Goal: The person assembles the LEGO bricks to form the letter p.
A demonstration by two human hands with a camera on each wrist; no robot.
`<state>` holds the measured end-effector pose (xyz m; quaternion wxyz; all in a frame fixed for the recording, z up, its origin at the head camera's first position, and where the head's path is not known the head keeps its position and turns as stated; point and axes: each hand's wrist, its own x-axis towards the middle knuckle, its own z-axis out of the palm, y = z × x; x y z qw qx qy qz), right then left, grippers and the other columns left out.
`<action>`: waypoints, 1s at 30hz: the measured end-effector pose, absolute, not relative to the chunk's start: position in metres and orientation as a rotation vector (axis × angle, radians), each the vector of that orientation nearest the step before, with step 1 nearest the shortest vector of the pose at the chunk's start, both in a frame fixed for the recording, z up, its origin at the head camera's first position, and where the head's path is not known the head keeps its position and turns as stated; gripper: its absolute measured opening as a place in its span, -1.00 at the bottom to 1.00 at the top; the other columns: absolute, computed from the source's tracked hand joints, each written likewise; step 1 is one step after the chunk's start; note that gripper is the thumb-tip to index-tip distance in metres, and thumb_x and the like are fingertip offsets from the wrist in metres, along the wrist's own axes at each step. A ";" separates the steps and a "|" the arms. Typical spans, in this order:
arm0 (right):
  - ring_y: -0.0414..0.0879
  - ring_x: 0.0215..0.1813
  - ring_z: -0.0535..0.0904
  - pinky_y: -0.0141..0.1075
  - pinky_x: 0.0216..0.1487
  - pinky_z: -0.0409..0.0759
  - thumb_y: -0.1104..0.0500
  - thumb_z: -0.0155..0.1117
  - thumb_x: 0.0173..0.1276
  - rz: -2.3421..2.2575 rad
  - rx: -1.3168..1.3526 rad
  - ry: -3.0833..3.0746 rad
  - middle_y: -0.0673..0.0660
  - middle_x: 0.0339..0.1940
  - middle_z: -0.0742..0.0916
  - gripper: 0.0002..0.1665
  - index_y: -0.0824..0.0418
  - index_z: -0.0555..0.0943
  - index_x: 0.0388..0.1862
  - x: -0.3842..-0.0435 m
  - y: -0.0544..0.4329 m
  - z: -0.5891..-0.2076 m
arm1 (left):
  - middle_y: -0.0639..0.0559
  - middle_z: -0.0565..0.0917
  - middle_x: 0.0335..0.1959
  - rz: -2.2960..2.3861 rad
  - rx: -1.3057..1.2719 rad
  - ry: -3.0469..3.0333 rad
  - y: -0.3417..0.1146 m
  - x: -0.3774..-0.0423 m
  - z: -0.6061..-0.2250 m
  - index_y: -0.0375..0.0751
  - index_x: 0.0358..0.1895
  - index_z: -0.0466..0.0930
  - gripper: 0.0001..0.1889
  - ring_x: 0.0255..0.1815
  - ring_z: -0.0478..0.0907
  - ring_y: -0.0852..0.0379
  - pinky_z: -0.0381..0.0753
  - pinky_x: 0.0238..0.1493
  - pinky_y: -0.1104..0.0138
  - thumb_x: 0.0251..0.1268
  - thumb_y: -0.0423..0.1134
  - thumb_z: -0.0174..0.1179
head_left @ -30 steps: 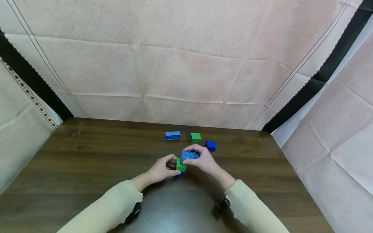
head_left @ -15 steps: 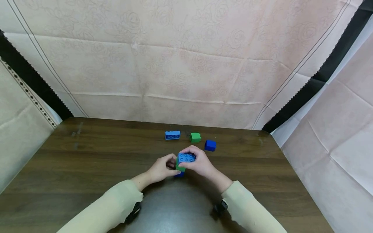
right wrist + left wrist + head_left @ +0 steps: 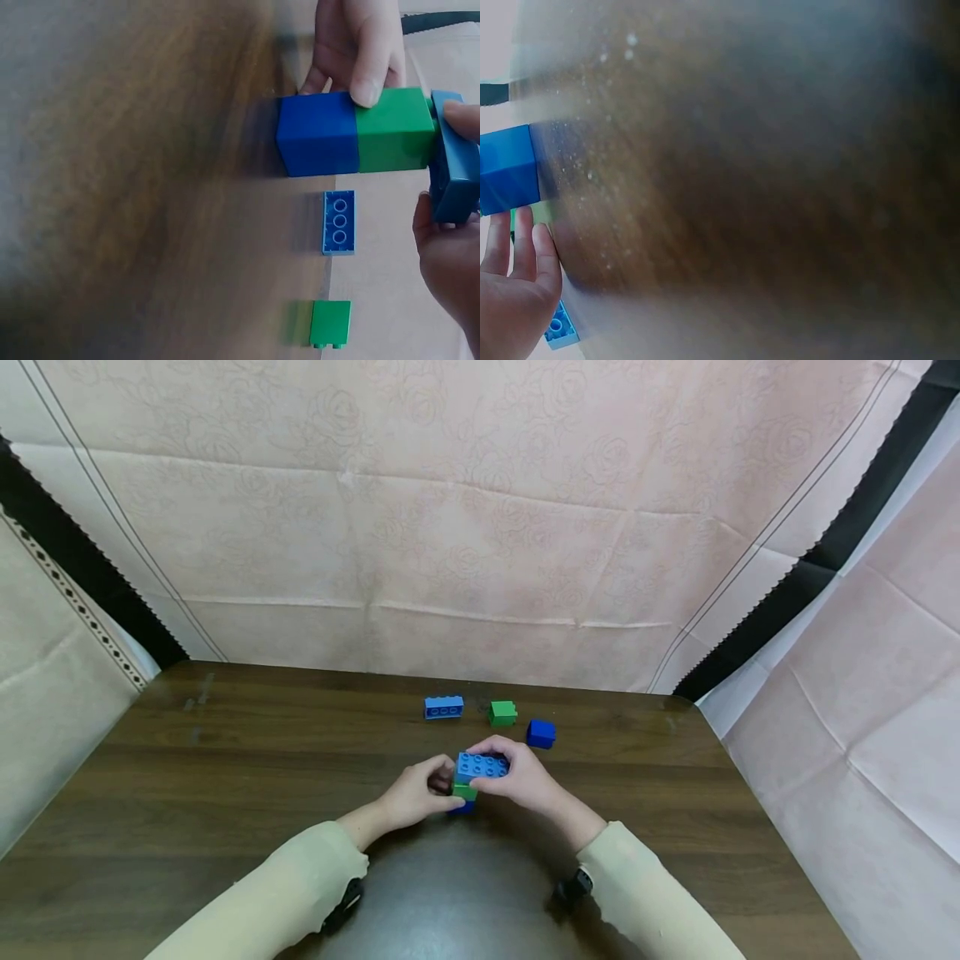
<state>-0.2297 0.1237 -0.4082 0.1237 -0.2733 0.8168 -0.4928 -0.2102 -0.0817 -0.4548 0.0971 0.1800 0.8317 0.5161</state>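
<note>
My left hand (image 3: 411, 793) grips a small stack from the left, its thumb against the near side. A dark blue block (image 3: 319, 135) forms the bottom of that stack, and a green block (image 3: 394, 129) sits on it. Between thumb and fingers my right hand (image 3: 528, 777) pinches a longer light blue block (image 3: 482, 766), studs upward. It lies over the green block's top and juts out to the right. In the right wrist view it is slightly tilted, with a little of the green studs showing beside it.
Behind the hands, on the brown wooden table (image 3: 262, 760), lie a second light blue block (image 3: 443, 708), a green block (image 3: 502, 714) and a dark blue block (image 3: 541, 734). Pale patterned cloth (image 3: 465, 527) hangs beyond the table's far edge.
My right hand has carried the light blue block leftward onto the green block's top, then shifted it slightly right. The left hand and its stack have stayed in place.
</note>
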 end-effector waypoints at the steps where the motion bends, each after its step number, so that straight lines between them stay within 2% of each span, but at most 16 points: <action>1: 0.00 0.00 0.46 -0.25 0.01 0.50 0.19 0.35 0.20 -1.431 -0.809 2.380 0.17 0.06 0.60 -0.57 0.20 0.53 0.06 -0.230 0.125 -0.408 | -0.05 0.61 -0.14 1.528 0.530 2.461 -0.082 -0.210 -0.455 -0.18 -0.09 0.45 -0.67 -0.10 0.55 0.08 0.60 -0.04 0.21 0.13 -0.19 0.32; 10: 0.00 0.04 0.49 -0.38 -0.03 0.58 0.27 0.34 0.19 -1.388 -0.841 2.369 0.22 0.07 0.58 -0.55 0.24 0.56 0.09 -0.234 0.127 -0.404 | -0.05 0.61 -0.15 1.522 0.537 2.462 -0.082 -0.212 -0.456 -0.17 -0.11 0.45 -0.68 -0.12 0.54 0.09 0.59 -0.03 0.20 0.13 -0.19 0.32; 15: 0.00 0.02 0.50 -0.38 -0.04 0.58 0.31 0.31 0.20 -1.371 -0.834 2.358 0.27 0.06 0.58 -0.57 0.31 0.55 0.08 -0.224 0.123 -0.385 | -0.05 0.61 -0.16 1.515 0.555 2.465 -0.082 -0.213 -0.457 -0.17 -0.13 0.43 -0.68 -0.14 0.54 0.11 0.58 -0.01 0.18 0.13 -0.18 0.32; 30: -0.03 0.02 0.47 -0.45 -0.06 0.53 0.27 0.30 0.23 -1.275 -0.863 2.381 0.25 0.04 0.60 -0.59 0.29 0.56 0.08 -0.222 0.119 -0.374 | -0.06 0.61 -0.15 1.526 0.581 2.456 -0.082 -0.212 -0.455 -0.17 -0.14 0.41 -0.69 -0.13 0.54 0.09 0.58 -0.02 0.18 0.14 -0.18 0.31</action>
